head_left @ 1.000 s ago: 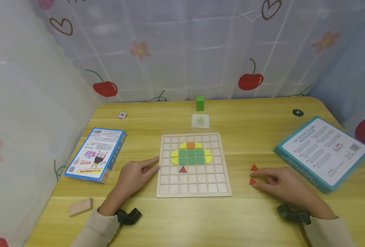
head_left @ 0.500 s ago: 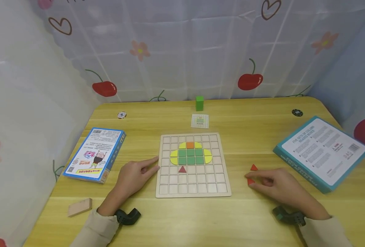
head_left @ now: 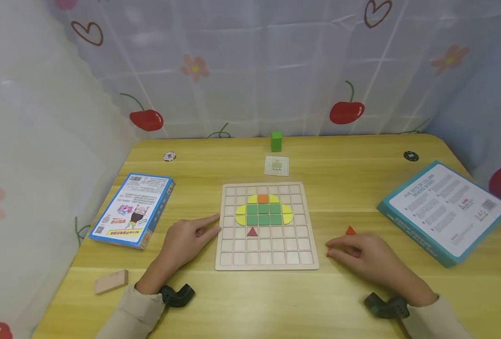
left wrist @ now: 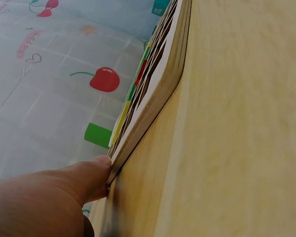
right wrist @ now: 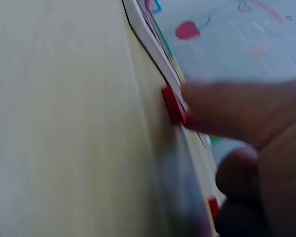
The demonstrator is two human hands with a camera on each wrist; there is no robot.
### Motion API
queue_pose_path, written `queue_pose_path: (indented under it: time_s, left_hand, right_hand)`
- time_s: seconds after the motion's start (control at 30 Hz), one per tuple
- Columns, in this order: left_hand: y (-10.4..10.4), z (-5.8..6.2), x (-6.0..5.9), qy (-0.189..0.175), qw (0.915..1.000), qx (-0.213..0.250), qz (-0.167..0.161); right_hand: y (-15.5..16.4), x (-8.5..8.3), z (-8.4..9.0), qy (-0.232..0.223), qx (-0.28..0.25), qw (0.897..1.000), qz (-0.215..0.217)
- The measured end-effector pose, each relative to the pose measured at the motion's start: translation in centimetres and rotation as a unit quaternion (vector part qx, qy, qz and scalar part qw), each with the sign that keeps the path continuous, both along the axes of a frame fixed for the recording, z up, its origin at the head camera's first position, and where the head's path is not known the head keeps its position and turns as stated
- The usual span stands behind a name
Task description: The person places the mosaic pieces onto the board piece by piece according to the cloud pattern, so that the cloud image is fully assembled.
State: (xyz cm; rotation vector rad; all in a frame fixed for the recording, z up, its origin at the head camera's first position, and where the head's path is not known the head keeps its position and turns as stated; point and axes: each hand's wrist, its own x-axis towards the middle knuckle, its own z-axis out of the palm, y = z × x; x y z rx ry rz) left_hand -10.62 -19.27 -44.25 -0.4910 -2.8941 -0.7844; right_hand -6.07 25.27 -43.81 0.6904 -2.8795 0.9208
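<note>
Right of centre in the head view, the right hand lies on the table, fingertips together on a red triangle that is hidden there but shows pressed under a finger in the right wrist view. Just above the hand lies a second triangle. At centre sits the board, whose left edge the left hand touches with straight fingers. A teal box lies far right.

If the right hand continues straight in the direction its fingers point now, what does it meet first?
Probably the wooden grid board: the right hand points left across the table toward its right edge, with only bare tabletop between.
</note>
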Motion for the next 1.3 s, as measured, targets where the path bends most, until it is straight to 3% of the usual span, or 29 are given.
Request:
queue_pose_path:
  time_s: [0.23,0.47,0.6,0.73,1.3]
  left_hand:
    - [0.0,-0.1,-0.1,0.003,1.0000,0.002,-0.002]
    - [-0.1,-0.3,-0.1,0.006,1.0000,0.002,-0.002]
    - [0.0,-0.2,-0.2,0.004,1.0000,0.003,-0.005]
    - [0.0,-0.1,-0.2,0.006,1.0000,-0.001,-0.006]
    - [-0.1,0.1,-0.1,0.003,1.0000,0.003,-0.005]
  right_hand:
    - [0.4,0.5,0.8,-0.033,0.011,0.999,0.015]
    - [-0.7,0.4,0.3,-0.001,0.003,0.999,0.040]
    - [-0.6,0.4,0.1,0.035,0.034,0.999,0.019]
    - [0.0,0.5,0.2,0.036,0.058,0.998,-0.009]
    - [-0.9,0.3,0.0,0.032,0.000,0.999,0.042]
